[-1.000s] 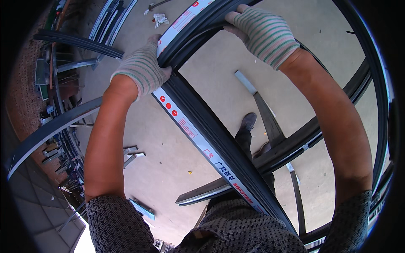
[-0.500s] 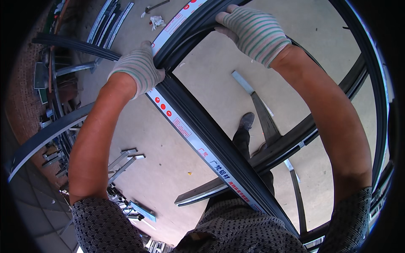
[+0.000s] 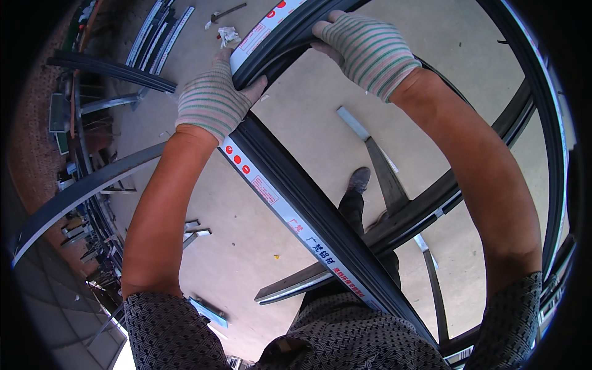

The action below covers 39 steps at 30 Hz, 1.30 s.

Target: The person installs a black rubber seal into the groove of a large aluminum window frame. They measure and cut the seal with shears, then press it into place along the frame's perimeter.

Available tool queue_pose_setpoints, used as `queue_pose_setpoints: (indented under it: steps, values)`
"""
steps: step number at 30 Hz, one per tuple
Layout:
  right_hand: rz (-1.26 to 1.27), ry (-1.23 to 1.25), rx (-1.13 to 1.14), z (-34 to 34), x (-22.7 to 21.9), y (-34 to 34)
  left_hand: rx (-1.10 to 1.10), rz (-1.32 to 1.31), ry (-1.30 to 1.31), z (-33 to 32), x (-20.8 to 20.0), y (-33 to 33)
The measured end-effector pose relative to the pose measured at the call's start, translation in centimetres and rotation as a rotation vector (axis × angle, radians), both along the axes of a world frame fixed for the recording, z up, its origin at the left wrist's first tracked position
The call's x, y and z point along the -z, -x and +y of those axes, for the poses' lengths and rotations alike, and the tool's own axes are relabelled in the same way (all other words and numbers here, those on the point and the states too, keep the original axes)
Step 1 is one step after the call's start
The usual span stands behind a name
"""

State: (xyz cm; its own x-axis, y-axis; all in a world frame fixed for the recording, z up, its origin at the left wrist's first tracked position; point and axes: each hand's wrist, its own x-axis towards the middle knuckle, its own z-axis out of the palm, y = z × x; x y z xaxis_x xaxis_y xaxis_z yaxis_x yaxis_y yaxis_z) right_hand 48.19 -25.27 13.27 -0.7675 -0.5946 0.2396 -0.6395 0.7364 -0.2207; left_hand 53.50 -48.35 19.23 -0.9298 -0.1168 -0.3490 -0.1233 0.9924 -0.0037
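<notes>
Both my hands wear white knit gloves with green stripes. My left hand (image 3: pixel 214 98) is closed around the corner of a dark metal frame, where a long side profile (image 3: pixel 308 209) meets an upper profile (image 3: pixel 271 43). Its thumb lies across the upper profile's inner edge. White film with red print covers the outer faces of both profiles. Farther along the upper profile, my right hand (image 3: pixel 370 55) grips it from the inner side, fingertips partly hidden behind it. The corner joint is mostly covered by my left hand.
A dark crossbar (image 3: pixel 413 216) supports the frame from below. A curved-looking dark bar (image 3: pixel 80 191) and bundled profiles (image 3: pixel 111 71) lie at left. Strips (image 3: pixel 161 37), a hammer-like tool (image 3: pixel 228 11) and crumpled white material (image 3: pixel 228 36) are on the floor. My shoe (image 3: pixel 359 180) shows through the frame.
My left hand has shifted right over the corner, its thumb now stretched farther across the upper profile. My right hand has moved very slightly left, still on the same profile.
</notes>
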Motion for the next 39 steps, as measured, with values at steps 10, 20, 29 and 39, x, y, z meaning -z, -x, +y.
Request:
queue_pose_setpoints:
  steps: [10,20,29,39]
  values:
    - [-0.166,-0.081,0.103,-1.3,-0.5,0.2,0.033,0.125,-0.035,-0.6,0.8,-0.3]
    - [-0.104,-0.045,0.093,-1.5,-0.4,0.2,0.023,0.160,-0.050,-0.6,1.0,-0.5]
    - [-0.268,-0.097,0.147,6.2,-3.9,-1.5,-0.058,0.074,-0.060,0.2,0.1,-0.4]
    - [-0.460,-0.200,0.314,21.2,-8.0,-9.7,-0.025,0.092,-0.073,0.4,-0.2,-0.4]
